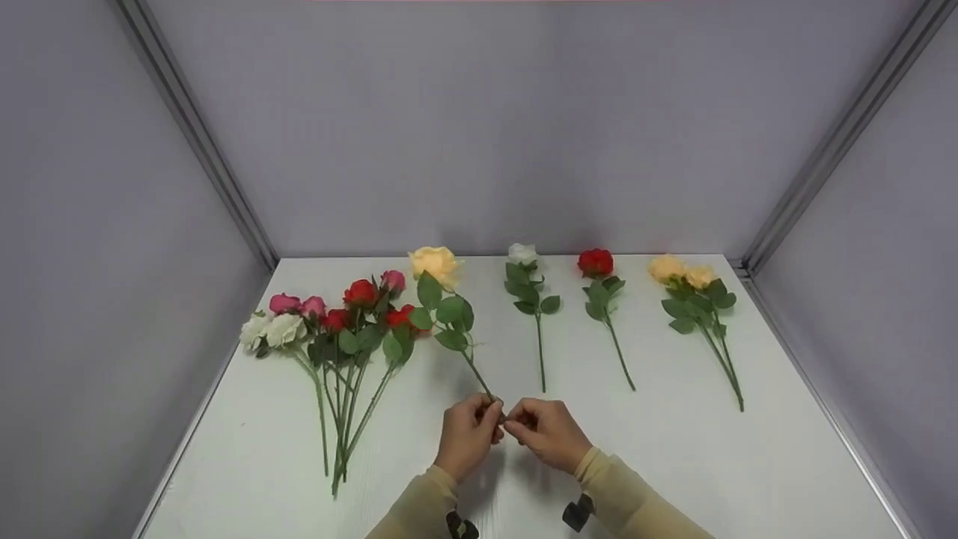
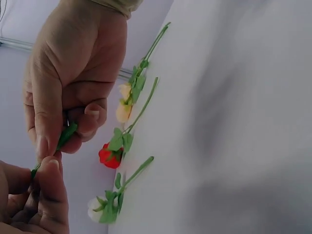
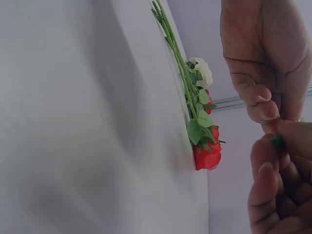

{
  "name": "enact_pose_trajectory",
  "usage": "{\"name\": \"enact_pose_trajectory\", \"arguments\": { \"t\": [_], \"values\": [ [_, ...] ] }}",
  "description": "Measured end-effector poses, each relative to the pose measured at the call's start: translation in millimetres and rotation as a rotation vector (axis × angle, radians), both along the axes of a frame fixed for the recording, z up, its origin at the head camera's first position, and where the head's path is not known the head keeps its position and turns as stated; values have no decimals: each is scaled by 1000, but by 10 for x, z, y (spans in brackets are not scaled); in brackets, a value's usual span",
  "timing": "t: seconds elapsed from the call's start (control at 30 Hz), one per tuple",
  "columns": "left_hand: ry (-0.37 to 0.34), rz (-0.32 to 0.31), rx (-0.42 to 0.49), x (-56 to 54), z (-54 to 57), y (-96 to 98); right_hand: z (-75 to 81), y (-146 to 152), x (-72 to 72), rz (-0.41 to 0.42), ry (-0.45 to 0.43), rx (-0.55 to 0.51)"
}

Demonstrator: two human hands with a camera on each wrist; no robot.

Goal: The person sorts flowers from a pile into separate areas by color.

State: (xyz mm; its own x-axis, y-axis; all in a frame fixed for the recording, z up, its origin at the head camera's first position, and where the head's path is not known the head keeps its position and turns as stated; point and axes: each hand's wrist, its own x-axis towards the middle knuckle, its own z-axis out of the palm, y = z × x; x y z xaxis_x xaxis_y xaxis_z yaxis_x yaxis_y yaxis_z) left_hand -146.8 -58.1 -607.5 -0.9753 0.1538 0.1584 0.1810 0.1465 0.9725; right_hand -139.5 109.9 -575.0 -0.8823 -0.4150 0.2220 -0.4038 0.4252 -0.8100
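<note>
Tan sleeves (image 1: pixel 419 503) lead to left grip (image 1: pixel 468 433) and right grip (image 1: pixel 552 433), both pinching the lower stem (image 1: pixel 477 373) of a yellow rose (image 1: pixel 450 309) above the table (image 1: pixel 651 464), between red roses (image 1: pixel 361 293) and a white rose (image 1: pixel 522 254). Slackened fingers could let its top-heavy bloom (image 1: pixel 434 266) tip.

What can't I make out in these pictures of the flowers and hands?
- Head view: part of the held yellow rose's stem, covered by the left hand and right hand.
- Head view: the flower bunch's exact stem count; its stems cross.
- Head view: the right sleeve's far end, cut off by the bottom edge.
</note>
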Motion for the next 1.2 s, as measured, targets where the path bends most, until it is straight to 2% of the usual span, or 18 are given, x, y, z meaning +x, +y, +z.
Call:
{"name": "enact_pose_trajectory", "arguments": {
  "t": [0.17,0.27,0.33,0.53,0.67,0.73,0.83,1.0,1.2],
  "values": [
    [103,-33,-135,-15,1,-137,-205,214,-104,-35,79,4],
    [154,6,-266,-52,-2,-356,-230,431,-172,-66,100,5],
    [178,71,-364,-89,-8,-539,-212,598,-217,-98,124,16],
    [223,332,-672,-201,-62,-1168,-77,1125,-324,-253,176,45],
    [160,447,-823,-255,-150,-1570,8,1446,-373,-362,216,76],
    [97,464,-880,-268,-210,-1721,49,1593,-401,-414,234,93],
    [-12,455,-940,-265,-299,-1866,117,1804,-459,-499,263,117],
    [-142,428,-993,-253,-442,-1922,249,2140,-561,-645,292,190],
    [-175,411,-974,-271,-568,-1917,356,2484,-652,-813,282,261]
  ]
}}
